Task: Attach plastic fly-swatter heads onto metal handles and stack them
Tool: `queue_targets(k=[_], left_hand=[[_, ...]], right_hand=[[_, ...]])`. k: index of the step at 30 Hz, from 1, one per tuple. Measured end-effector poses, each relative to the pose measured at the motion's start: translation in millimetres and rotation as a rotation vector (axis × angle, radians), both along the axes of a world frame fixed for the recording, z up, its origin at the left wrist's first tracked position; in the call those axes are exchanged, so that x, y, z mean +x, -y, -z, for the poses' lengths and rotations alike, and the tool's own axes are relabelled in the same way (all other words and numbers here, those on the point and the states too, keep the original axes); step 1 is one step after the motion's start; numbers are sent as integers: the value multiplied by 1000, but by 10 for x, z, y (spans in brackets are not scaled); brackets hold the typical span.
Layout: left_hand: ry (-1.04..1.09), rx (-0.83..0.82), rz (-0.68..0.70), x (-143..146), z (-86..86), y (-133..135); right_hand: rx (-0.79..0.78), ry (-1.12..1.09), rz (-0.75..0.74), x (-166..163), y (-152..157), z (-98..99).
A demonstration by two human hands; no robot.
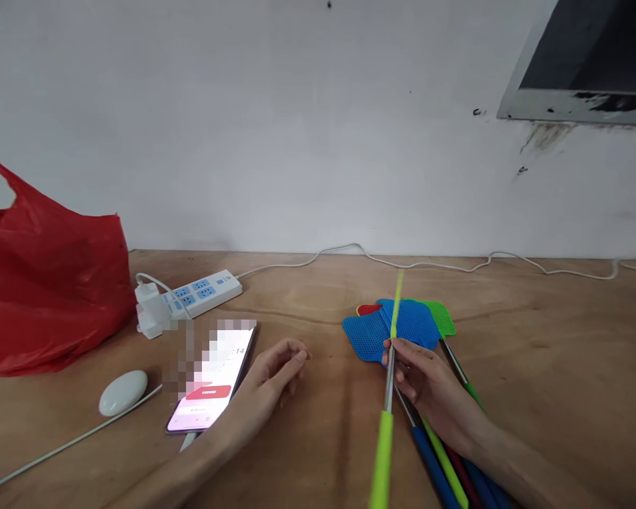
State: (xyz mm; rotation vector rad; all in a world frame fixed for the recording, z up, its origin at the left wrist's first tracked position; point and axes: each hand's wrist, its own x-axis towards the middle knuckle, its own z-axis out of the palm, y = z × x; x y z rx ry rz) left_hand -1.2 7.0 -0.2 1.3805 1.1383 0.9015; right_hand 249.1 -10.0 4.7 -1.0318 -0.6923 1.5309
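Note:
My right hand [429, 385] pinches the metal shaft of a yellow-green fly swatter [388, 396], seen edge-on and raised off the table. Under it lies a pile of fly swatters: blue heads [371, 336], a green head [441, 317] and a bit of red [367, 309]. Their coloured handles [439, 459] run toward me beneath my right wrist. My left hand [268, 382] rests on the wooden table [562, 367] with fingers loosely curled, holding nothing. It lies just right of a lit phone [212, 385].
A red plastic bag [42, 283] stands at the far left. A white power strip [191, 297] with a charger plugged in lies behind the phone, its cable [429, 263] running along the wall. A white oval puck [123, 392] with a cord sits front left.

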Motion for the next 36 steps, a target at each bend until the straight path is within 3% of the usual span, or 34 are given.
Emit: queue_targets(k=[5, 10, 18, 22, 25, 28, 36], left_hand=[[-192, 101, 219, 66, -90, 104], [-298, 151, 337, 123, -96, 180], [-389, 176, 413, 173, -136, 286], [-304, 147, 428, 165, -108, 330], [-296, 145, 422, 160, -64, 334], [-359, 138, 403, 175, -36, 337], [-492, 230, 408, 217, 55, 368]], right_hand=[[29, -9, -42, -32, 8, 0], [82, 26, -116, -65, 56, -7], [165, 86, -231, -132, 84, 23], [197, 266, -208, -175, 47, 45], [132, 372, -291, -190, 26, 38], [38, 312, -294, -218, 14, 10], [-29, 276, -338, -278, 32, -39]])
